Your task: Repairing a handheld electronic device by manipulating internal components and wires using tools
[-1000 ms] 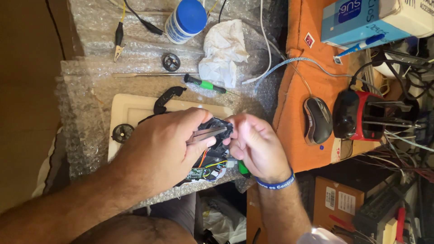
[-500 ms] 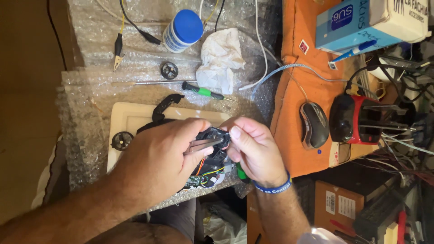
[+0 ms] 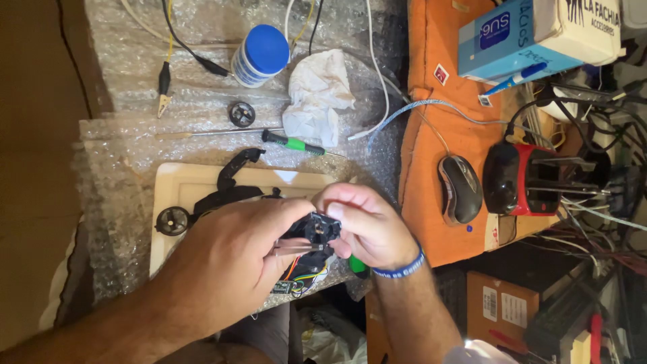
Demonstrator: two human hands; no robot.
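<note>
Clearly mid-assembly, both hands, left hand and right hand, grasp a small black motor module, wires dangling, loose wheel still unattached.

Not much moved really. Both hands drifted a bit lower and toward the near edge of the bubble wrap, so more of the cream tray and the curved black frame piece got uncovered. The right hand rolled the small black part so its round face pointed up, and the left hand kept pinching it from the side.
</note>
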